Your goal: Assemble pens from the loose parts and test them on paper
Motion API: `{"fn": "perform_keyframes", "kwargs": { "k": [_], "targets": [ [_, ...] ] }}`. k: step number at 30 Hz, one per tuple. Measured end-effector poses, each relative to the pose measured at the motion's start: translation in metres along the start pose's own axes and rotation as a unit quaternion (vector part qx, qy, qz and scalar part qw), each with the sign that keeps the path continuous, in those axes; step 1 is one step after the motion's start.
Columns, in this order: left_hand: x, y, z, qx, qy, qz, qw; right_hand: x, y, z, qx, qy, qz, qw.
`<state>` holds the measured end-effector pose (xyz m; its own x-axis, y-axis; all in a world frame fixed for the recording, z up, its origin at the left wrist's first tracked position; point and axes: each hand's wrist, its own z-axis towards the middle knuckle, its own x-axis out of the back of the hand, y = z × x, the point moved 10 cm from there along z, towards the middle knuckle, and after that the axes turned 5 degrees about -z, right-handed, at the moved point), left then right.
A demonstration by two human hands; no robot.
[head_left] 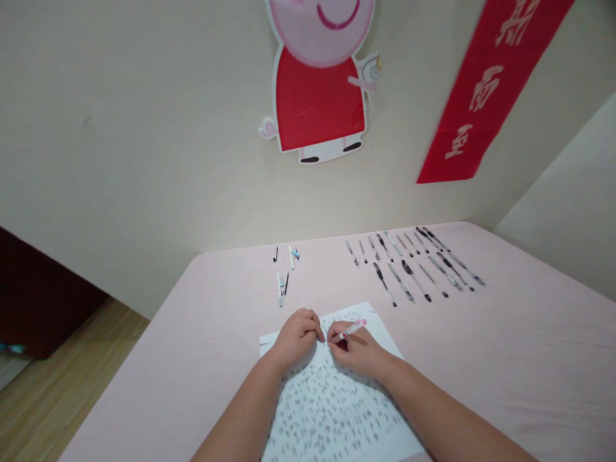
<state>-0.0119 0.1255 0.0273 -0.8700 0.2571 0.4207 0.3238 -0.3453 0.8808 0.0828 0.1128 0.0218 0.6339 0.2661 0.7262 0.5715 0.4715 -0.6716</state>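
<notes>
The right hand (359, 350) grips a pink pen (353, 329), tip on the marked paper (332, 410); the left hand (296, 337), curled closed, rests just beside it.

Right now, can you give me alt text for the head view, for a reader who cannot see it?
Two hands meet over a scribbled sheet of paper on a pink table: the right hand holds a pink pen, the left hand is curled beside it. Rows of pens lie farther back.

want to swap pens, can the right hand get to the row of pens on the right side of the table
Probably yes: the pink tabletop between the right hand and the row of pens lies bare, though that hand already holds a pink pen.
</notes>
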Motion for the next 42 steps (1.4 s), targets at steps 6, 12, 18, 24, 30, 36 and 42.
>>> {"fn": "perform_keyframes", "kwargs": {
  "k": [6, 12, 18, 24, 30, 36, 42],
  "targets": [
    [0.0000, -0.0006, 0.0003, -0.003, 0.001, 0.007, 1.000, -0.0032, 0.0002, -0.0011, 0.008, -0.010, 0.010, 1.000],
    [-0.0005, -0.0016, -0.0005, 0.000, 0.000, 0.019, 1.000, 0.0007, -0.0010, -0.0004, 0.013, 0.008, -0.006, 1.000],
    [-0.0045, -0.0051, -0.0004, 0.007, -0.015, 0.076, 0.997, 0.0030, -0.0039, -0.0008, 0.019, 0.009, 0.012, 1.000],
    [-0.0047, -0.0039, -0.0002, 0.010, -0.019, 0.085, 0.996, 0.0014, -0.0018, -0.0013, 0.020, 0.013, 0.020, 1.000],
    [-0.0041, -0.0025, -0.0003, 0.016, -0.017, 0.086, 0.996, 0.0014, -0.0008, -0.0009, 0.019, 0.007, 0.031, 0.999],
    [-0.0044, -0.0019, 0.0003, 0.012, -0.017, 0.091, 0.996, -0.0002, -0.0016, -0.0018, 0.025, 0.000, 0.035, 0.999],
    [-0.0050, -0.0035, 0.0002, 0.013, -0.020, 0.089, 0.996, -0.0012, 0.0007, -0.0002, 0.020, 0.006, 0.018, 1.000]
  ]
}}
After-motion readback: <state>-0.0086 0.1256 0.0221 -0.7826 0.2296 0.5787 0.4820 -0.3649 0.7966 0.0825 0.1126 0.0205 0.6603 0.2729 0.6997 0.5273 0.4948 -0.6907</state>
